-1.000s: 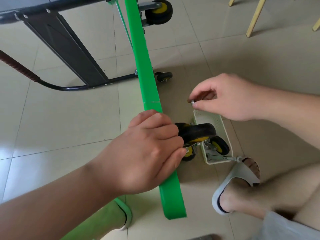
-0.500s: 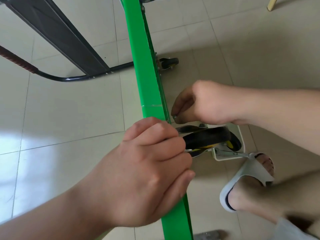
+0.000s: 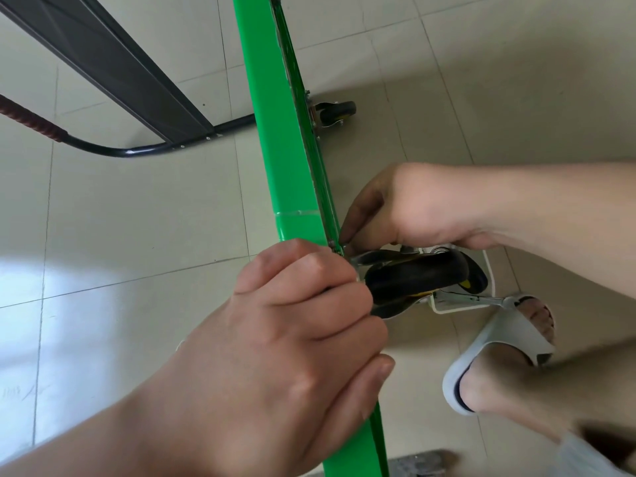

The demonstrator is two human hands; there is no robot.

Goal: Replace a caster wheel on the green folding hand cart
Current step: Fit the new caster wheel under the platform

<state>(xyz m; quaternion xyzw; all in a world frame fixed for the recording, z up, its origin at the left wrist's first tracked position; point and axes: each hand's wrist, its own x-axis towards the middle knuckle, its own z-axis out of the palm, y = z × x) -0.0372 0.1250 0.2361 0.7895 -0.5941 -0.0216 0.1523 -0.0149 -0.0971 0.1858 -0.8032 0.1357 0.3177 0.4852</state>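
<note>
The right hand (image 3: 413, 208) had come from the tray (image 3: 492, 277) to the green cart (image 3: 275, 132) edge, fingers (image 3: 347, 232) pinched, contents hidden. The left hand (image 3: 292, 339) gripped the caster wheel (image 3: 416, 277) there; fastening looked imminent.

A white sandal (image 3: 506, 335) rests on the beige tiled floor (image 3: 137, 235).
</note>
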